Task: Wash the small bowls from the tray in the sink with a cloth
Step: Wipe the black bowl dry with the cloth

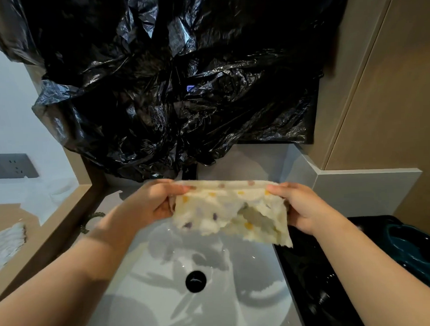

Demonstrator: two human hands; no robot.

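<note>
Here, in the head view, a spotted cream cloth is being held stretched above the white sink, its long axis running left to right between the two hands. One top corner is being pinched by the left hand, fingers curled round the hem, and the opposite corner is being gripped in the same manner by the right hand. The cloth is being held clear of the basin, above and behind the black drain; no running water is being shown. The small bowls are being shown on the person's right: a teal bowl is being glimpsed at the frame's edge, on what appears to be a dark tray just beside the sink, other glossy shapes there being too dim to be told apart. The right hand is being judged the nearer to them, so a rightward reach is likely being called for from that hand. The wall behind is being masked by crumpled black plastic
</note>
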